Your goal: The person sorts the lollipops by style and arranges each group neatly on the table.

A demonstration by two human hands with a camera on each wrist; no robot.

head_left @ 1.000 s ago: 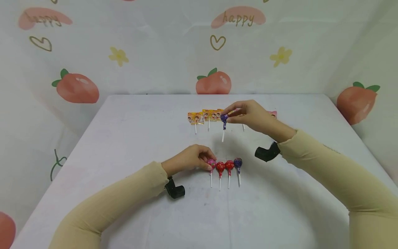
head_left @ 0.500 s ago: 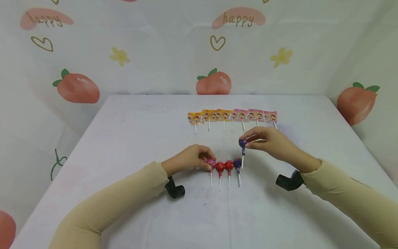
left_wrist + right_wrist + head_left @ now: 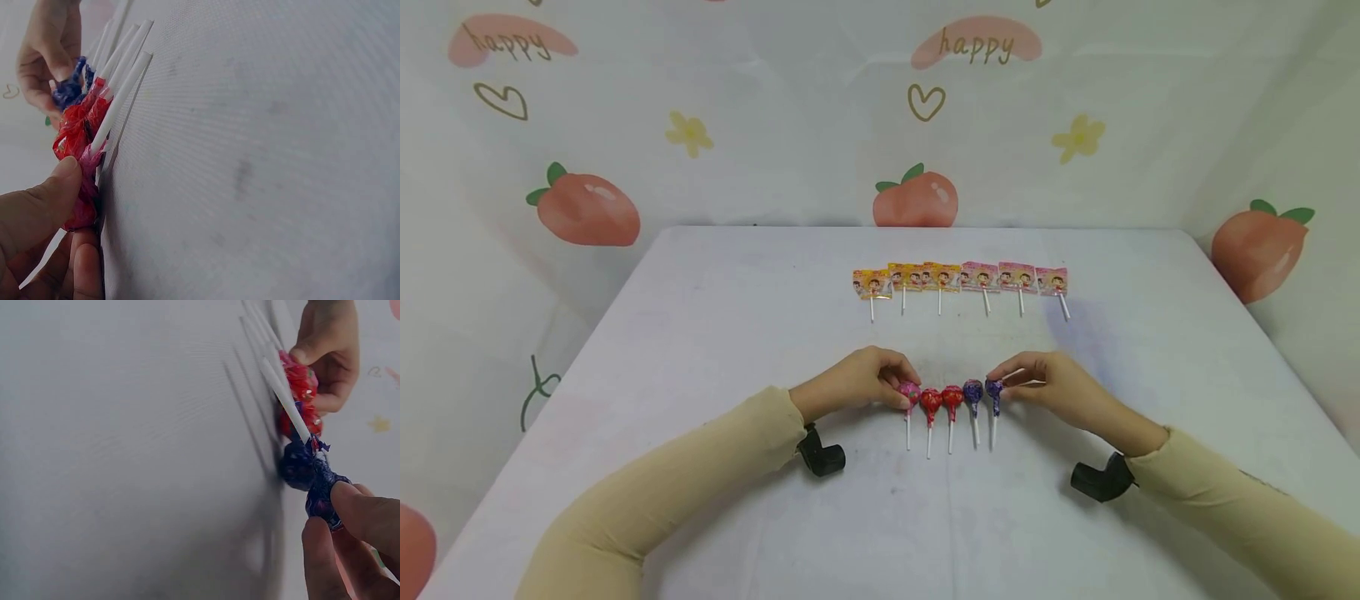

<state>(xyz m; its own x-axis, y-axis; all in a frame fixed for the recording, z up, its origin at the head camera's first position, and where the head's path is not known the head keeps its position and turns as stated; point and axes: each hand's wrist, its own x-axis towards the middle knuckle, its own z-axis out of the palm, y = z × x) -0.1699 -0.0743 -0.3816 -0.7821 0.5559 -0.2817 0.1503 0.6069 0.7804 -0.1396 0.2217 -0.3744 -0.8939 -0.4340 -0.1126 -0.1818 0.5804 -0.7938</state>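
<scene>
My left hand (image 3: 867, 382) pinches the head of a pink lollipop (image 3: 909, 392) at the left end of a row on the table. Two red lollipops (image 3: 931, 402) lie beside it, then a purple lollipop (image 3: 973, 392). At the right end, my right hand (image 3: 1051, 385) pinches a second purple lollipop (image 3: 323, 494) by its wrapped head, between thumb and fingers. Its stick points toward the near side, like the others. Whether this lollipop touches the table, I cannot tell. The left wrist view shows the pink lollipop (image 3: 85, 199) between thumb and fingers.
Farther back lies a row of flat lollipops, several in yellow wrappers (image 3: 872, 285) and several in pink wrappers (image 3: 1017, 277). They rest on a white-covered table (image 3: 760, 308). A printed curtain (image 3: 805, 108) hangs behind the far edge.
My right hand has come from the back row down and to the right with the purple lollipop, bringing it beside the other purple one. My left hand stays on the pink lollipop.
</scene>
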